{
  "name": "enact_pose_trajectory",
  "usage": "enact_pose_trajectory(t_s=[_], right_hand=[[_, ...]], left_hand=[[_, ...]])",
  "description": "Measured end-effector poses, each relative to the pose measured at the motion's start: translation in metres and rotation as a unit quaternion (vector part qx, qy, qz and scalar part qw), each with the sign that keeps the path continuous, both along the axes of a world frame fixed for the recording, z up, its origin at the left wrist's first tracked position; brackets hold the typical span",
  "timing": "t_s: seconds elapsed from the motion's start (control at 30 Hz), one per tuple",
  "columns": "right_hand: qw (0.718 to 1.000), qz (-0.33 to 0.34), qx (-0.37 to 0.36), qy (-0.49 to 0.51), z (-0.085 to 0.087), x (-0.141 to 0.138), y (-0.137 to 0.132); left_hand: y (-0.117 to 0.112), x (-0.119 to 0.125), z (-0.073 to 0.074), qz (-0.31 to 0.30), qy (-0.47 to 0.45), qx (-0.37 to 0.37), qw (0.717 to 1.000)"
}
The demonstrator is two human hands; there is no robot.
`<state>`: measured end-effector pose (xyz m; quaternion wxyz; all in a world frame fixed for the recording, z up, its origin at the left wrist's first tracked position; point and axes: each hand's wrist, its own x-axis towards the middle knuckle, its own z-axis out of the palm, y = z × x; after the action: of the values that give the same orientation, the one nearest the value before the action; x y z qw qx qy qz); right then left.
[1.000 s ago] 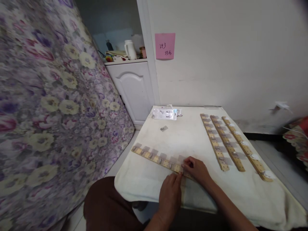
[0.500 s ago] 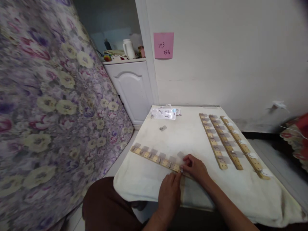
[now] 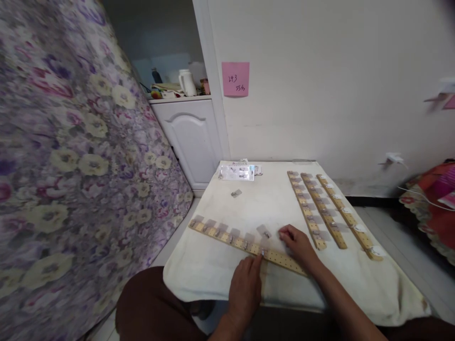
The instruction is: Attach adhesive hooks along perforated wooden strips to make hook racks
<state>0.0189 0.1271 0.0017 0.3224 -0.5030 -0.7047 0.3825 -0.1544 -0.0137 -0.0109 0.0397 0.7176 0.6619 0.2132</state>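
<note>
A long wooden strip (image 3: 280, 259) with rows of holes lies slantwise on the white cloth-covered table (image 3: 209, 270), near its front edge. Several small metal hooks stand along the strip's left half. My left hand (image 3: 245, 289) rests at the strip's middle, fingertips pinched on a small metal hook (image 3: 262, 254). My right hand (image 3: 298, 245) hovers just behind the strip's right part, fingers curled; what they hold, if anything, is hidden. A small clear piece (image 3: 264, 231) lies on the cloth just left of that hand.
Three more hook strips (image 3: 322, 208) lie side by side at the table's back right. A clear plastic packet (image 3: 236, 172) and a loose hook (image 3: 236, 193) sit at the back left. A flowered mattress (image 3: 71, 156) leans on the left; a white cabinet (image 3: 192, 137) stands behind.
My right hand has lifted off the strip and drawn back to the right, uncovering the strip's bare right end. My left hand stays at the strip's middle. The view has shifted slightly.
</note>
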Motion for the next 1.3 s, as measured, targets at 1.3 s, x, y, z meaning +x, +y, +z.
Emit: enact_pose_trajectory(t_s=[1.3], right_hand=[[0.996, 0.077, -0.039, 0.035, 0.065, 0.002, -0.045]], left_hand=[[-0.01, 0.015, 0.048, 0.03, -0.397, -0.015, 0.917]])
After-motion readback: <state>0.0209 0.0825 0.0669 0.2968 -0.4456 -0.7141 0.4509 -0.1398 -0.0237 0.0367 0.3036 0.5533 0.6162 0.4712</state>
